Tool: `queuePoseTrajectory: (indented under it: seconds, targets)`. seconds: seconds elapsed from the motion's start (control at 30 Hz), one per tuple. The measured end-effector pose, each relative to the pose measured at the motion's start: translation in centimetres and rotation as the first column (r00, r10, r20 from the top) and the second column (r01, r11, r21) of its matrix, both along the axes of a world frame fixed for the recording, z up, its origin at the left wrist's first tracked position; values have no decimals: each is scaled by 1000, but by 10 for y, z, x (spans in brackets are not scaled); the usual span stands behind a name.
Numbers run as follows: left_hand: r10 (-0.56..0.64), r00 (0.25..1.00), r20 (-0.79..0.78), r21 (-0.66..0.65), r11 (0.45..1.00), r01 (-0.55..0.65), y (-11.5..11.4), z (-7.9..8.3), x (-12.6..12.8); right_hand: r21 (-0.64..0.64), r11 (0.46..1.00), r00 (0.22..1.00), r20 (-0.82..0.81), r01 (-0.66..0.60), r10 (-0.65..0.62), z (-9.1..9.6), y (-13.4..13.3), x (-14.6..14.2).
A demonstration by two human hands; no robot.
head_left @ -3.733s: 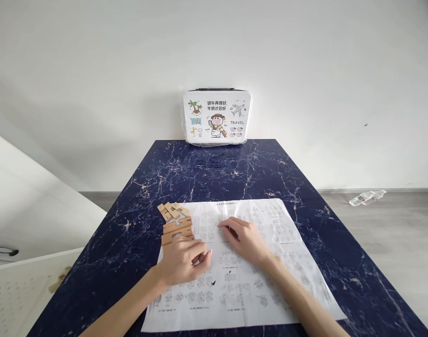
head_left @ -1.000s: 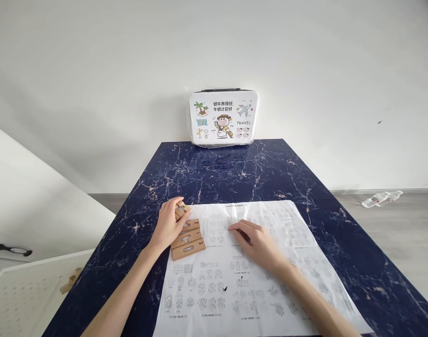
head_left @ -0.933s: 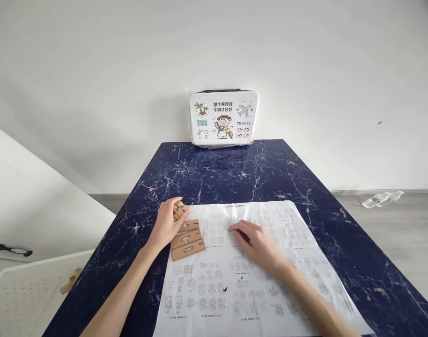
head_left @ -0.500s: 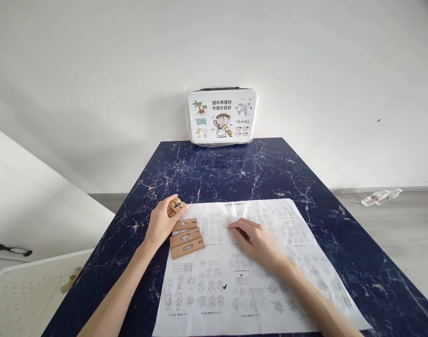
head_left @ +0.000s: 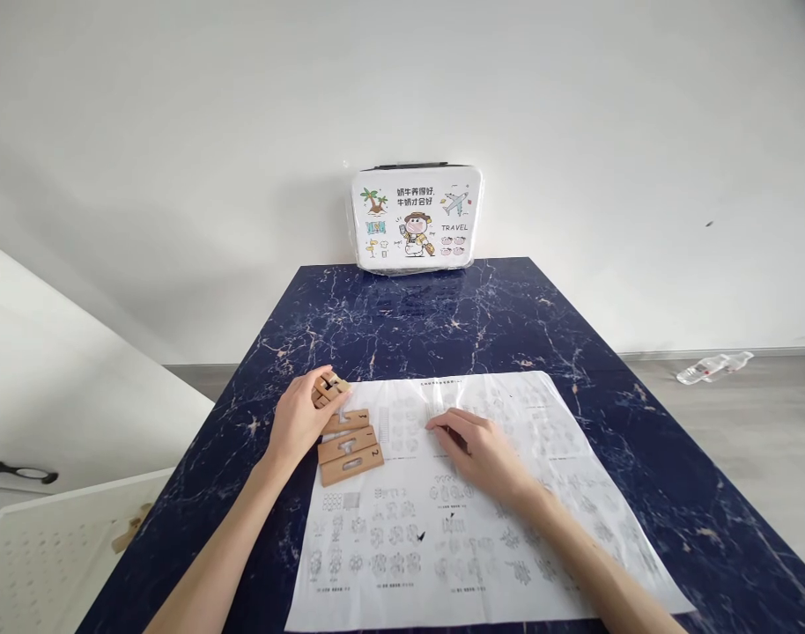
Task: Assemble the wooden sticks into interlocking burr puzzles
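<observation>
My left hand [head_left: 301, 422] curls its fingers around a cluster of small wooden blocks [head_left: 329, 387] at the paper's top left corner. Just below it lie three numbered wooden slats [head_left: 348, 445] with slots, side by side on the paper's left edge. My right hand [head_left: 483, 450] rests palm down on a large white instruction sheet [head_left: 482, 519] printed with many small diagrams, its fingers bent and fingertips pressing the paper near its middle. It holds nothing.
The sheet lies on a dark blue marbled table [head_left: 435, 317]. A white case with cartoon travel pictures [head_left: 414, 217] stands against the wall at the table's far edge. A white perforated board [head_left: 52, 555] sits lower left. A plastic bottle [head_left: 710, 365] lies on the floor, right.
My left hand moved from the paper's lower left up to the small blocks and closed around them, uncovering the three slats. My right hand has stayed on the sheet.
</observation>
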State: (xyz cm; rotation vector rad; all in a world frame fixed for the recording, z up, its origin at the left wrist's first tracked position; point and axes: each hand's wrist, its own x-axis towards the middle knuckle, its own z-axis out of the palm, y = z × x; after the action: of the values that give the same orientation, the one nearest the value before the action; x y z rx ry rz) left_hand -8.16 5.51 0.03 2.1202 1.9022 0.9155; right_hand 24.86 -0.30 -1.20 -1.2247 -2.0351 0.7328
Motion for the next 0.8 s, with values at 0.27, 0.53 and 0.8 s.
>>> queuePoseTrajectory:
  seconds: [0.27, 0.53, 0.8]
  targets:
    - [48, 998, 27, -22, 999, -48, -2, 8, 3, -4, 1000, 1000, -2, 4, -4, -2, 0, 0]
    - [99, 990, 96, 4, 995, -100, -6, 19, 9, -16, 1000, 1000, -29, -5, 4, -3, 0, 0]
    - [-148, 963, 227, 26, 989, 146, -36, 28, 53, -82, 997, 996, -89, 15, -22, -2, 2, -2]
